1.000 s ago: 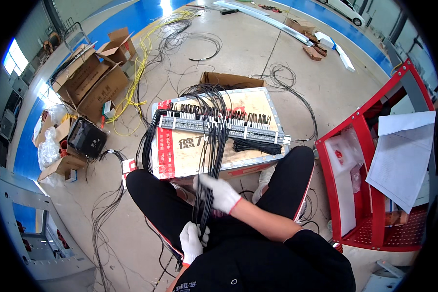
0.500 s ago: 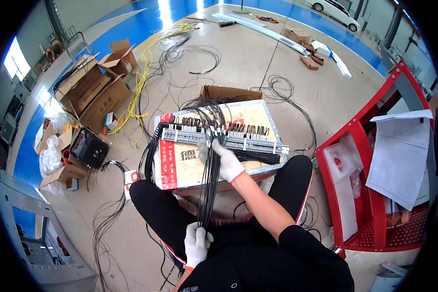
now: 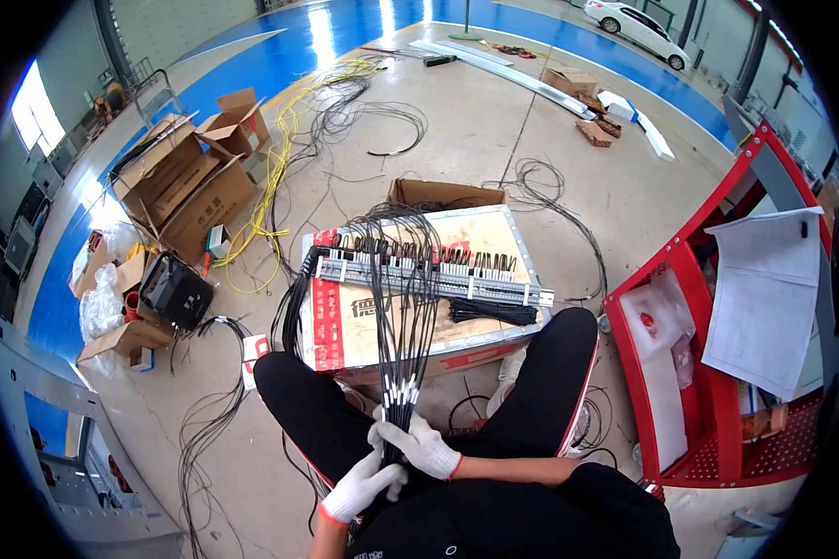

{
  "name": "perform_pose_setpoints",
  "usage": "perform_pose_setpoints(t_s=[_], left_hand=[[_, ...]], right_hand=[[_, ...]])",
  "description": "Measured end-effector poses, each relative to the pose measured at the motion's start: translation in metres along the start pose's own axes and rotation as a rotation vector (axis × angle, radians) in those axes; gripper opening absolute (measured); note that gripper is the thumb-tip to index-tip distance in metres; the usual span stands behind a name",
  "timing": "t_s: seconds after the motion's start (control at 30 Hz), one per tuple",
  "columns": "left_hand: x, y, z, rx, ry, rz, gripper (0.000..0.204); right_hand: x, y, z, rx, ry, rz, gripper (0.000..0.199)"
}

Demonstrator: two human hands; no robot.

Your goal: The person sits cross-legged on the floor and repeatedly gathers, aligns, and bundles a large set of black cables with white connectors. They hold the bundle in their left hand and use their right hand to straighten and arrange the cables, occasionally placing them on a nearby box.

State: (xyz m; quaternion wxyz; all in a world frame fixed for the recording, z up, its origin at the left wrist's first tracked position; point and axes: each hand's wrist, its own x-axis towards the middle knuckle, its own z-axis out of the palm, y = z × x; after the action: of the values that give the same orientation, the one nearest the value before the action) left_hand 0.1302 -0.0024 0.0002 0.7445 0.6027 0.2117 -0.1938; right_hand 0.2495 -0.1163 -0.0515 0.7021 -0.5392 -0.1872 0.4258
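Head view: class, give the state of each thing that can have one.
Black wires: gathered into a held bundle
Right hand: gloved, closed on them
Left hand: gloved, curled against them
Terminal strip: lying on wooden crate
Large cardboard box: open, flaps up
Paper sheets: creased, draped over red frame
Yellow cable: loose on floor

White-gloved left hand [image 3: 357, 488] and right hand [image 3: 426, 449] are gripping close together.
The bare right forearm [image 3: 513, 470] is lying crosswise; the left forearm [image 3: 328, 537] is angling forward.
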Motion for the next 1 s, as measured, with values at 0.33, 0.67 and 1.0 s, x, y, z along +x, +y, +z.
perform_pose_setpoints(t_s=[0.33, 0.67, 1.0], left_hand=[[0.026, -0.014, 0.018, -0.376, 0.094, -0.050, 0.022], [0.016, 0.014, 0.038, -0.226, 0.344, 0.209, 0.016], [0.022, 0.019, 0.020, -0.187, 0.395, 0.394, 0.010]], right_hand=[[0.109, -0.021, -0.110, 0.684, -0.216, 0.296, 0.039], [0.357, -0.168, -0.112, 0.744, -0.076, 0.113, 0.010], [0.404, -0.394, -0.087, 0.702, -0.291, -0.329, 0.008]])
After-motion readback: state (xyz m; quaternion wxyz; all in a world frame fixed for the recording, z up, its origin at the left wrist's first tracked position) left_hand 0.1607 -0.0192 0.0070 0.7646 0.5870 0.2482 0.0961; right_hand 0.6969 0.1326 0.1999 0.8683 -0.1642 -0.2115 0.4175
